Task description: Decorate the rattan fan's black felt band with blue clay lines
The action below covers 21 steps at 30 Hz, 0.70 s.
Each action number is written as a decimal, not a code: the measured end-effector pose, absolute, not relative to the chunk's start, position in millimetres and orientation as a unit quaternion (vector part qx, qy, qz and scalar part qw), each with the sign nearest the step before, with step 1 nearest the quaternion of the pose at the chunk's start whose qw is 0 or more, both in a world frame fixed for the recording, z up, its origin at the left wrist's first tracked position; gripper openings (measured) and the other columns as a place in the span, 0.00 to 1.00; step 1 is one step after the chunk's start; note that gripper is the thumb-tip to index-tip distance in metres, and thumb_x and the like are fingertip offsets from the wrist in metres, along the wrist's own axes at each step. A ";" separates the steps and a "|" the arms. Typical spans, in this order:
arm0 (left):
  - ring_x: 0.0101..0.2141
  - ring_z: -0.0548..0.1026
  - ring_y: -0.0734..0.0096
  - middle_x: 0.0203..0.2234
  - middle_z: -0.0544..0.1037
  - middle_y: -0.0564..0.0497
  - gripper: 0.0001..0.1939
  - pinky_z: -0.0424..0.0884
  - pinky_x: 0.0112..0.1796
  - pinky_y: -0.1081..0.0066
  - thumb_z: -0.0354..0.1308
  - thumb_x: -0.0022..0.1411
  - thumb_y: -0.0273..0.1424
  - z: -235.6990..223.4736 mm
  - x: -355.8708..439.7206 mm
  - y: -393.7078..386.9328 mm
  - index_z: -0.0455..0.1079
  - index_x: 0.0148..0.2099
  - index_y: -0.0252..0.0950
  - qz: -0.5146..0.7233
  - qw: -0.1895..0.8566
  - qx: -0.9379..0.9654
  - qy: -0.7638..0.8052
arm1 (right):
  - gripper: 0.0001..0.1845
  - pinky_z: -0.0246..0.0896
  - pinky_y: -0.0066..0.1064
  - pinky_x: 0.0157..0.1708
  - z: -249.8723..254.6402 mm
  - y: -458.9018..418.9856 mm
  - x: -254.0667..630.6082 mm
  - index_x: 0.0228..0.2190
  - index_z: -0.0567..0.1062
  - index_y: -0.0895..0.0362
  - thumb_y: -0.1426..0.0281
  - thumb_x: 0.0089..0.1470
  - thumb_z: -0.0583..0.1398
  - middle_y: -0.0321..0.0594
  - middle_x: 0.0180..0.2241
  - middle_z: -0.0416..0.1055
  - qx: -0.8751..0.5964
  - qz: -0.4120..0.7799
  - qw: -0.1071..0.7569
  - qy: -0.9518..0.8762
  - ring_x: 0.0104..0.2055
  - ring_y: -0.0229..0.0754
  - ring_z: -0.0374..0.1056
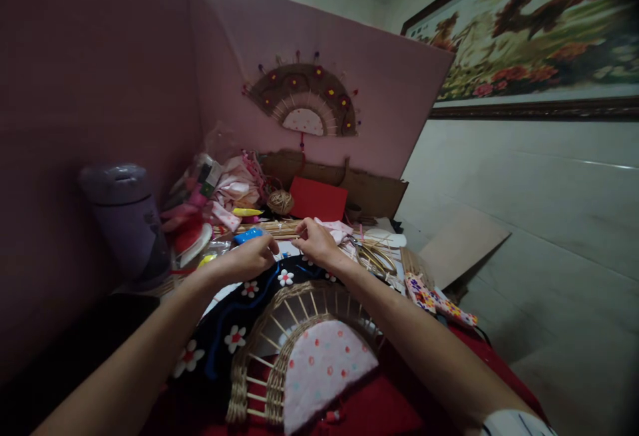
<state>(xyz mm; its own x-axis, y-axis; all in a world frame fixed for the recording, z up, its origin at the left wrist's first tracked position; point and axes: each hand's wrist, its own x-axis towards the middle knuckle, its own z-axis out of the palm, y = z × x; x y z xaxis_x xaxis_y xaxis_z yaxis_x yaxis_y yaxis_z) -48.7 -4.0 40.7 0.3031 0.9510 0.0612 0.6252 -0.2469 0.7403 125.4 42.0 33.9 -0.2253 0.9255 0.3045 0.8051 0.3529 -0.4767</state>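
Note:
A half-round craft fan (247, 339) lies before me, its dark outer band carrying white flowers (285, 277) with red centres and wavy blue lines. Inside that band are woven twine with thin sticks, then a pale spotted half-circle panel (327, 366). My left hand (257, 254) is at the fan's far edge, fingers curled together. Close beside it, my right hand (318, 243) has thumb and fingers pinched at the same edge. Whatever is between the fingertips of either hand is too small to make out. A blue packet (248, 235) lies just beyond my left hand.
Scissors with gold handles (375, 257) lie right of my hands. Behind are a twine ball (280, 202), red card (318, 198) and thin sticks (272, 228). A purple tumbler (127, 223) stands left. A finished fan (304, 96) hangs on the pink panel.

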 end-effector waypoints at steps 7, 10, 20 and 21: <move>0.23 0.67 0.69 0.16 0.69 0.55 0.07 0.59 0.25 0.72 0.58 0.37 0.29 53.9 -51.6 16.4 0.71 0.24 0.33 0.198 0.377 0.736 0.527 | 0.10 0.52 0.28 0.30 38.7 35.3 123.4 0.35 0.69 0.55 0.69 0.47 0.60 0.36 0.30 0.72 -0.552 0.101 0.295 -0.773 0.33 0.40 0.65; 0.24 0.70 0.68 0.16 0.72 0.53 0.07 0.60 0.25 0.72 0.59 0.36 0.28 60.0 -51.9 22.2 0.72 0.23 0.32 0.171 0.405 0.722 0.534 | 0.10 0.53 0.29 0.30 40.3 34.1 122.4 0.35 0.70 0.55 0.68 0.47 0.61 0.37 0.30 0.72 -0.551 0.100 0.300 -0.772 0.33 0.41 0.66; 0.20 0.70 0.75 0.18 0.74 0.54 0.15 0.63 0.23 0.76 0.65 0.38 0.28 68.4 -61.3 19.5 0.72 0.34 0.34 0.185 0.571 0.633 0.489 | 0.03 0.56 0.29 0.36 44.2 17.5 129.4 0.30 0.72 0.56 0.70 0.53 0.58 0.38 0.32 0.71 -0.475 0.060 0.347 -0.806 0.35 0.39 0.65; 0.20 0.69 0.76 0.19 0.74 0.54 0.13 0.61 0.21 0.77 0.64 0.40 0.28 67.6 -62.0 18.6 0.73 0.33 0.34 0.186 0.581 0.630 0.481 | 0.03 0.57 0.30 0.37 45.2 11.9 130.4 0.30 0.71 0.57 0.71 0.54 0.58 0.39 0.32 0.70 -0.443 0.042 0.364 -0.818 0.36 0.39 0.65</move>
